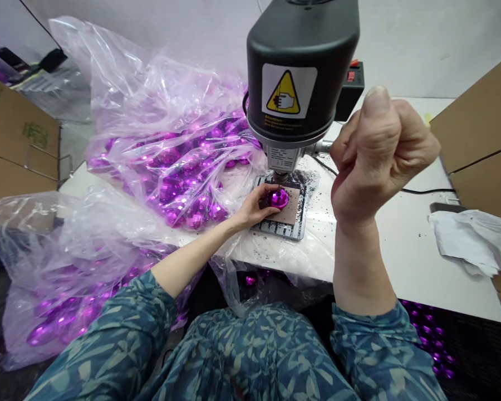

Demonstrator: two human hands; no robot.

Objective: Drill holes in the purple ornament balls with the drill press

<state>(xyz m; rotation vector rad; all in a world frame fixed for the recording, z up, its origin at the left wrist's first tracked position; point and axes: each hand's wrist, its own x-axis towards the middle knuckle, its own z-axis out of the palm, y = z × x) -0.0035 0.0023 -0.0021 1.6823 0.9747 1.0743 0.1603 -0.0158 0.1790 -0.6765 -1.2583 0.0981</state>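
Observation:
My left hand (254,207) pinches a shiny purple faceted ball (279,197) between thumb and fingers. The ball rests on a brown square pad (291,207) upon the slotted metal base (298,231) of a bench drill press (303,78). The press's spindle end (280,177) is right above the ball; whether they touch is hard to see. On the right side of the press, my right hand (384,145) is raised in a closed grip around its lever, most of which the fingers hide. A short metal shaft (324,146) runs from the press toward that hand.
A clear plastic bag (179,150) of purple faceted balls covers the table's left side; another bag (79,301) hangs lower left. Dark shavings surround the base. Cardboard boxes (19,139) flank the table (384,245). White paper (476,239) lies right, near a black cable (428,191).

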